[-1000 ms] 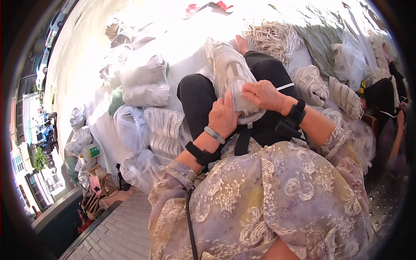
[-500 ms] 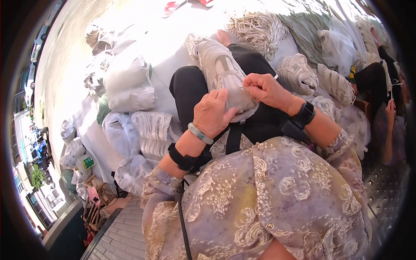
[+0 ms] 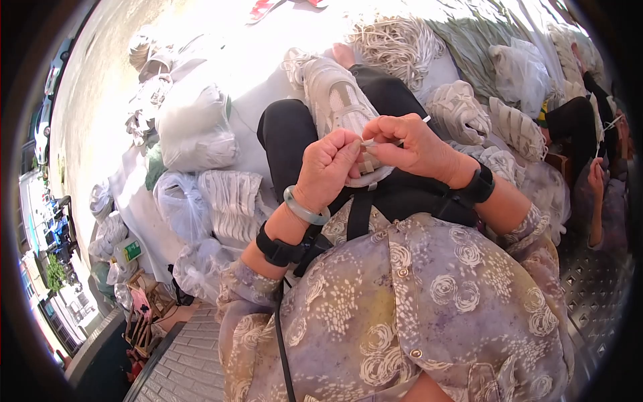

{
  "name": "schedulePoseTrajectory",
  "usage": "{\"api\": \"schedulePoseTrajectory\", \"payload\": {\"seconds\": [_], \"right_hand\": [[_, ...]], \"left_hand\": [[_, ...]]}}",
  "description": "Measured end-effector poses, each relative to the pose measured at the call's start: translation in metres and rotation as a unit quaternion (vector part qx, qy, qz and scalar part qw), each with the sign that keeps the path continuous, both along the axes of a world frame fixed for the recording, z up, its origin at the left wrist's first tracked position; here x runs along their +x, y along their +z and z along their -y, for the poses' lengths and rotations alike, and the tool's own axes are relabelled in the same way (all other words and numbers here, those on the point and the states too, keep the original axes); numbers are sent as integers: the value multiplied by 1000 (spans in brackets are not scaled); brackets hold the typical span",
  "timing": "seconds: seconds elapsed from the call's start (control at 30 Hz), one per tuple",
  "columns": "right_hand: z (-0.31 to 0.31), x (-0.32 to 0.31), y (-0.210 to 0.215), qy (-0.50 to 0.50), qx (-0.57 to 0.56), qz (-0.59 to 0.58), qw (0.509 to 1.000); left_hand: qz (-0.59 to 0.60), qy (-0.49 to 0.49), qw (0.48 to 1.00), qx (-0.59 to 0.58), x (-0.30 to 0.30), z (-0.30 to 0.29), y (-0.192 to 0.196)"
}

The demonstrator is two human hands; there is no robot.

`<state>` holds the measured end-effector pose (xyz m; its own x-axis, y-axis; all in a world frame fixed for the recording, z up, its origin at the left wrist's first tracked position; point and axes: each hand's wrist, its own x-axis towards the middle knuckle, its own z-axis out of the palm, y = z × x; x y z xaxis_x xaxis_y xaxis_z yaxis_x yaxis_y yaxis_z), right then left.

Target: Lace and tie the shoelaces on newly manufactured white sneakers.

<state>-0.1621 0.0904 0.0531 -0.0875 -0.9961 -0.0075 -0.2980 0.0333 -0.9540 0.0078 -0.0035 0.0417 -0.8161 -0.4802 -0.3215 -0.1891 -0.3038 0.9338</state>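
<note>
Left hand (image 3: 328,167), from where I watch, pinches a thin pale strand (image 3: 368,143) above the near end of the pale shoe upper (image 3: 337,100), which lies between the knees (image 3: 288,127), mostly beyond both hands. Right hand (image 3: 416,146) pinches the strand too, over the upper's near right; farther right, laces (image 3: 400,50) lie heaped.

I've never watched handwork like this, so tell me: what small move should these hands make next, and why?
Probably a gentle draw: the left hand could hold its pinch while the right hand eases slightly away. Their fingertips are close together over the near end of the pale shoe, seemingly on a thin pale strand, though the fingers hide most of it.
</note>
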Motion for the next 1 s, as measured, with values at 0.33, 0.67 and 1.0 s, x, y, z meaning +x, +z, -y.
{"api": "schedulePoseTrajectory", "payload": {"seconds": [0.33,0.67,1.0], "right_hand": [[1,0,7,15,91,172,981],[-1,1,-3,39,107,117,987],[4,7,-16,28,75,103,991]], "left_hand": [[-27,-3,995,91,5,1,5],[7,1,1000,13,4,-1,-1],[6,2,1000,-25,3,0,-14]]}}
